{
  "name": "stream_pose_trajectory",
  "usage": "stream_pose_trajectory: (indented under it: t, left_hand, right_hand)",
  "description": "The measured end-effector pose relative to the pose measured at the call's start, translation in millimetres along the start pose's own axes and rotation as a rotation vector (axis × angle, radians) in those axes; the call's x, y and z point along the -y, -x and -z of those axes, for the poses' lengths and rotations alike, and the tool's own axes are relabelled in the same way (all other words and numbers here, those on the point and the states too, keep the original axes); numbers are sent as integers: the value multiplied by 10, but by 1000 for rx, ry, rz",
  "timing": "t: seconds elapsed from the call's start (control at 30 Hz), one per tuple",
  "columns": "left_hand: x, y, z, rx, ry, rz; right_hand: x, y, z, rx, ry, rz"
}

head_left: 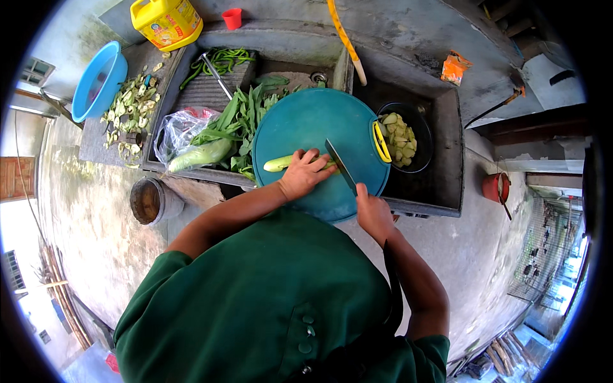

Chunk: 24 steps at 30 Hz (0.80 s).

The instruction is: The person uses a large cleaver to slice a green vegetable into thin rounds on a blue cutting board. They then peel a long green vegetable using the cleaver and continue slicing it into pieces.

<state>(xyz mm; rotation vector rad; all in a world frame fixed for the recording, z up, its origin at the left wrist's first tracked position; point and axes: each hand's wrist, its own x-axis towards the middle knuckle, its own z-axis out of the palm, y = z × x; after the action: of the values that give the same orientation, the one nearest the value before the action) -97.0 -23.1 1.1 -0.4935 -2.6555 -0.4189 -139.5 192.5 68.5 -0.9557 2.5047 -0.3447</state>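
a: where is the long green vegetable (276,164)?

b: it lies on the round blue-green board (319,118), under the left hand (305,173). one end pokes out on the left.

a: what are the left fingers doing?

b: they bend over the vegetable and hold it down, with little gaps between them. i can't tell where the thumb presses.

a: and the right hand (375,214)?

b: its fingers look pressed together around the handle of the knife (341,167). most of the handle hides in the hand, so i can't tell just how they grip.

a: the blade looks so near the left fingertips!

b: yes, it is just beside them. i can't tell if they touch. i think it's best to tuck the tips back and let the bent knuckles face the blade.

a: how should the knife go?

b: slow and straight down, i'd say. then scoot the left hand back a tiny bit for each cut, so the slices match.

a: could the board wobble?

b: maybe. it sits over the sink (454,140), so i'd cut near the middle, away from the yellow handle (381,142) by the black bowl (423,137).
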Motion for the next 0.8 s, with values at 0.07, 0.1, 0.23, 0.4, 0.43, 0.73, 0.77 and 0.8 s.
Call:
stream_pose_trajectory:
  t: [0.07, 0.1, 0.23, 0.4, 0.43, 0.73, 0.77, 0.8]
  left_hand:
    - [-2, -1, 4, -21, 7, -4]
    - [-2, -3, 1, -24, 6, -14]
    - [16, 19, 1, -41, -5, -18]
    - [47, -13, 7, -35, 56, 27]
    - [59, -15, 2, -38, 61, 29]
    - [33, 6, 24, -61, 35, -11]
    - [39, -2, 28, -62, 23, -27]
    - [48, -11, 25, -67, 26, -30]
  right_hand:
    - [4, -185, -132, -20, 0, 0]
    - [-16, -279, -246, -58, 5, 15]
    - [38, -379, -161, -57, 5, -38]
    - [164, -51, 244, 51, -12, -90]
    - [168, 4, 280, 80, -10, -94]
    - [104, -170, -22, 60, 17, -22]
    - [81, -247, -110, 37, 27, -18]
    - [61, -317, -198, 14, 36, -15]
